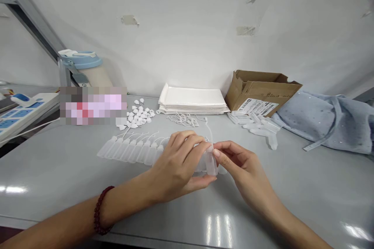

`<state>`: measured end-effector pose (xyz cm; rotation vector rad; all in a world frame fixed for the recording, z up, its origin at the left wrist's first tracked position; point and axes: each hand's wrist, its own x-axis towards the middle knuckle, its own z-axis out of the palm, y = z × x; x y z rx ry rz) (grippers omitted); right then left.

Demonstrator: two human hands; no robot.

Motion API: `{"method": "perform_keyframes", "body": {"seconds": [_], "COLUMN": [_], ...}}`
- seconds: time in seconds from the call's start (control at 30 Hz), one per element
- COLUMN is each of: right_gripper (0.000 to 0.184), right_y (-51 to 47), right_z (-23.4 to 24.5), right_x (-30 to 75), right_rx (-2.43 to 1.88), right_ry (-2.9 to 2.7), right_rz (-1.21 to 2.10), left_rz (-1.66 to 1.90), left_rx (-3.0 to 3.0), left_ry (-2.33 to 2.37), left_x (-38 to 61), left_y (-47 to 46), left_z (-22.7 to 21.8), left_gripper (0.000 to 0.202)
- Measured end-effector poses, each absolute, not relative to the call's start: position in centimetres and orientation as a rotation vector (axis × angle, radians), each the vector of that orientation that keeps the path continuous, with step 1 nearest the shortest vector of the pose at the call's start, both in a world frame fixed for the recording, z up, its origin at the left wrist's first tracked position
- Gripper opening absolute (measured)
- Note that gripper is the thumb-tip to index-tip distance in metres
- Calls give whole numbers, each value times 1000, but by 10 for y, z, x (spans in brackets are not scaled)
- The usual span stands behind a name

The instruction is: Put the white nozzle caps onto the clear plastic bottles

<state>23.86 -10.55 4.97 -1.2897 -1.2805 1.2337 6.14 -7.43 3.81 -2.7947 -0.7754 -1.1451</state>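
Between my hands a small translucent plastic bottle (211, 164) stands nearly upright, a thin white strap (210, 130) rising from its neck. My left hand (184, 159) grips it, thumb at its base and fingers at its top. The thumb and fingertips of my right hand (236, 161) pinch at its neck, where the strap starts. Similar bottles (136, 151) with thin straps lie in a row to the left, partly hidden behind my left hand. Beyond them sit a heap of small white pointed caps (140, 116) and a pile of loose white straps (184, 120).
Several bottles without straps (257, 123) lie before an open cardboard box (260, 91). White padded envelopes (193, 101) are stacked by the wall. A blue cloth (324, 120) lies at right. At left are a power strip (26, 111) and a tumbler with a blue lid (84, 66).
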Motion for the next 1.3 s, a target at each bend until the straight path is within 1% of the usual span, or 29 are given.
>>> {"method": "perform_keyframes", "body": {"seconds": [0.2,0.3,0.4,0.53,0.7,0.83,0.9,1.13,1.23,1.3], "right_gripper": [22,22,21,25,29,33,34,24,16,14], "right_y": [-96,-88,-82,-78,-76,-74,-73,-68,-67,-66], "right_z": [57,65,71,70,63,57,54,47,48,49], "right_x": [251,268,287,302,309,311,312,312,313,313], "right_rx": [-1374,-1402,-1508,-1669,-1804,-1800,-1796,-1748,-1740,-1730], "right_ry": [-1345,-1472,-1672,-1860,-1930,-1983,-2018,-2042,-2021,-2012], "right_rz": [1090,1080,1074,980,976,988,992,1032,1047,1061], "left_rz": [-1081,-1032,-906,-702,-490,-445,-433,-427,-486,-542], "left_rx": [-2878,-2985,-3101,-3204,-3233,-3264,-3271,-3257,-3259,-3261], "left_ry": [-802,-843,-869,-927,-973,-942,-974,-975,-987,-999], "left_x": [74,87,100,117,131,135,136,133,129,124], "left_y": [-63,-54,-47,-45,-48,-50,-51,-55,-57,-58], "left_z": [46,51,50,43,37,35,34,29,31,33], "left_gripper": [38,35,37,39,33,23,22,26,31,36]}}
